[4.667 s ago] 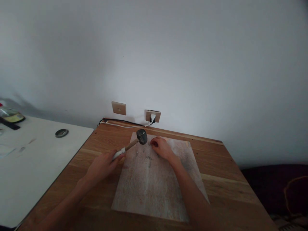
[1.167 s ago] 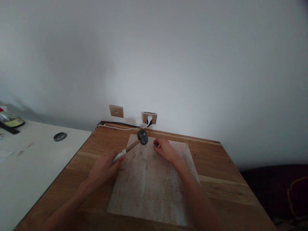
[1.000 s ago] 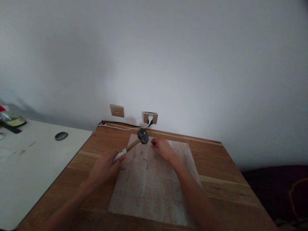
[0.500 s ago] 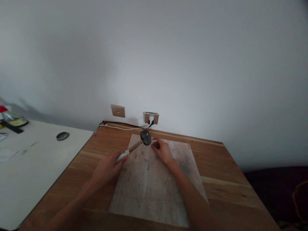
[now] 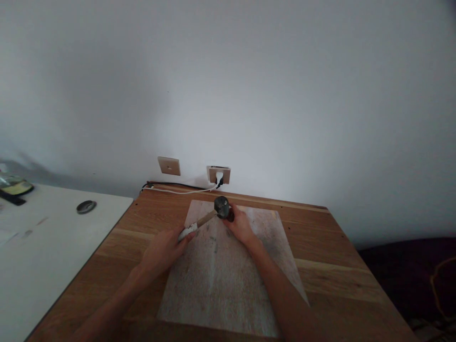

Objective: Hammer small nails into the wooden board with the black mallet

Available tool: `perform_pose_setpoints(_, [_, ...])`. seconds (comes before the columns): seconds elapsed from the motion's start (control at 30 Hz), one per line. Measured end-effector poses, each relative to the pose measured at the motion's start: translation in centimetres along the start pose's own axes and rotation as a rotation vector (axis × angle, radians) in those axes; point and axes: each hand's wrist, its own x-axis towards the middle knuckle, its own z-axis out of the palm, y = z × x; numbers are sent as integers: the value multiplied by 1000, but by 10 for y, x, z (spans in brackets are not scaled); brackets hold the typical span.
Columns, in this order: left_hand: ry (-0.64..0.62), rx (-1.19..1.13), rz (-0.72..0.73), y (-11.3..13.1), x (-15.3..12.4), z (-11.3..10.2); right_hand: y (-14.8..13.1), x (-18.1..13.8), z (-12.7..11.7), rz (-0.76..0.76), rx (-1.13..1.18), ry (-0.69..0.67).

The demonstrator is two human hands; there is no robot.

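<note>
While left hand [image 5: 162, 247] clamps one mallet [image 5: 221, 208], right hand [image 5: 240, 226] beside its head, grip unclear; one board [image 5: 221, 285].

One hammer [image 5: 221, 207], one board [image 5: 228, 280], two hands [image 5: 162, 247] [image 5: 241, 227].

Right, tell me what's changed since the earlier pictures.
The hammer has swung its head rightward, close to the fingertips of the right hand. The left hand keeps its grip on the handle; the right hand stays at the far end of the board, which has not moved.
</note>
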Motion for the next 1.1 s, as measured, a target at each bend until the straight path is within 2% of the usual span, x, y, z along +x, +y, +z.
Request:
perform_pose_setpoints(0.23, [3,37,5,0,0,2,-1,0,0,-3,-17,-13])
perform_pose_setpoints(0.43, [7,28,28,-3,0,2,-1,0,-6,-69,-37,-40])
perform_pose_setpoints(0.67, [49,-45,-25,-12,1,4,-15,-24,-47,-318,-160,-187])
perform_pose_setpoints(0.8, [43,-82,-29,-12,2,5,-19,-46,-48,-536,-381,-333])
perform_pose_setpoints(0.9, [39,-86,-24,-12,2,5,-11,-53,-44,-603,-386,-395])
perform_pose_setpoints(1.0, [53,-102,-22,-12,1,6,1,-48,-45,-595,-352,-381])
perform_pose_setpoints(1.1, [49,-126,-26,-14,0,7,12,-34,-46,-501,-292,-264])
